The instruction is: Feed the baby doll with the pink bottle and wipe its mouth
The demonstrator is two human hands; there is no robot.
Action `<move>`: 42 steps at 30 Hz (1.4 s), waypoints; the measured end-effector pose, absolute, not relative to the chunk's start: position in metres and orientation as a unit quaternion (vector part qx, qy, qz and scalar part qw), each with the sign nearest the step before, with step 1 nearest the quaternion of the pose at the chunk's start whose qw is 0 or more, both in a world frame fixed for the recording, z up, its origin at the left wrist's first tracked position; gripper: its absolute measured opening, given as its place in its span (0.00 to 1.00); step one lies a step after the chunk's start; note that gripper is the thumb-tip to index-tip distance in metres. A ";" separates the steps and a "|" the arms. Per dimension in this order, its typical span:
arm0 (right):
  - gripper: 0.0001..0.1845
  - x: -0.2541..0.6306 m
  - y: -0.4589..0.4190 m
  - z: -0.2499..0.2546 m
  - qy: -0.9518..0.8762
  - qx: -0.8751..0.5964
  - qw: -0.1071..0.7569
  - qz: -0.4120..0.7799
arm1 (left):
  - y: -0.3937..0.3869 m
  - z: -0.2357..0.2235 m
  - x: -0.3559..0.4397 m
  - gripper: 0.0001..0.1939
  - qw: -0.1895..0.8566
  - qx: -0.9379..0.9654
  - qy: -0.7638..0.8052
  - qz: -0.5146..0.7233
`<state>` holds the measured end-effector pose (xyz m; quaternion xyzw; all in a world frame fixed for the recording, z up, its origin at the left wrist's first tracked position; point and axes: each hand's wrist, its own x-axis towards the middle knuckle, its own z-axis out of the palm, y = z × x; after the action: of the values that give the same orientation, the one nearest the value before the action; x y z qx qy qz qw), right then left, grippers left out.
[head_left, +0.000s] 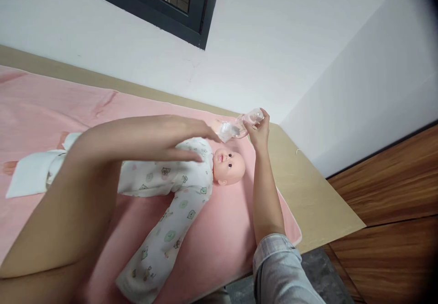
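A baby doll (230, 167) lies on its back on a pink blanket (219, 231), its head toward the right. It wears a white patterned top (190, 199) and a white diaper or bottoms (30, 171). My right hand (259, 133) grips a clear plastic bottle (252, 117) just beyond the doll's head. A crinkled, whitish clear piece (226, 132) is at the bottle's left end; I cannot make out what it is. My left hand (178, 135) hovers over the doll's chest, fingers stretched and thumb apart, holding nothing. My left forearm hides part of the doll's middle.
The blanket covers a light wooden tabletop (308, 190), which shows at the right and along the back. A white wall (246, 57) with a dark-framed window (201, 25) rises behind. Wood-grain panels (393, 190) stand at the right, above a dark floor (318, 272).
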<state>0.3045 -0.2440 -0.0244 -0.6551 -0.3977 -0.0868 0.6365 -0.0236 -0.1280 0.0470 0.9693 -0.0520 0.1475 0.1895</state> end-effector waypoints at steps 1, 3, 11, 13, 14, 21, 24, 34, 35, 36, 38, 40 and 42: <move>0.42 0.296 -0.243 -0.018 -0.417 -0.636 0.645 -0.076 | -0.121 0.050 -0.015 0.22 0.180 0.968 -0.076 0.158; 0.44 0.275 -0.242 -0.006 -0.464 -0.601 0.648 -0.059 | -0.112 0.051 0.001 0.24 0.166 0.965 -0.048 0.199; 0.45 0.187 -0.245 0.015 -0.589 -0.528 0.612 -0.013 | -0.128 0.038 0.024 0.37 0.170 0.929 0.036 0.327; 0.45 0.174 -0.245 0.015 -0.592 -0.523 0.613 -0.010 | -0.132 0.040 0.025 0.37 0.180 0.923 0.042 0.336; 0.44 0.169 -0.244 0.015 -0.593 -0.523 0.613 -0.008 | -0.133 0.041 0.025 0.37 0.186 0.921 0.046 0.340; 0.45 0.161 -0.237 0.012 -0.595 -0.508 0.623 0.000 | -0.133 0.042 0.027 0.34 0.189 0.916 0.092 0.341; 0.44 0.171 -0.239 0.016 -0.594 -0.492 0.635 -0.038 | -0.122 0.041 0.026 0.36 0.175 0.920 0.110 0.334; 0.37 0.310 -0.230 -0.041 -0.307 -0.648 0.694 -0.072 | -0.030 0.035 0.003 0.25 0.144 0.903 0.305 0.266; 0.36 0.318 -0.229 -0.053 -0.279 -0.690 0.666 -0.053 | -0.019 0.030 0.001 0.25 0.148 0.903 0.312 0.257; 0.36 0.324 -0.229 -0.065 -0.262 -0.729 0.632 -0.032 | -0.008 0.026 0.000 0.24 0.152 0.901 0.320 0.249; 0.35 0.330 -0.231 -0.087 -0.256 -0.784 0.566 -0.002 | 0.011 0.016 -0.003 0.23 0.155 0.899 0.337 0.232; 0.33 0.332 -0.234 -0.106 -0.259 -0.819 0.512 0.013 | 0.024 0.007 -0.004 0.23 0.151 0.897 0.356 0.213; 0.32 0.335 -0.236 -0.121 -0.274 -0.836 0.475 0.004 | 0.033 -0.001 -0.005 0.23 0.142 0.899 0.370 0.188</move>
<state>0.3351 -0.2357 -0.1209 -0.8358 -0.2745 0.0041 0.4755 -0.0047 0.0327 -0.0006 0.8985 0.3703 0.1879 0.1420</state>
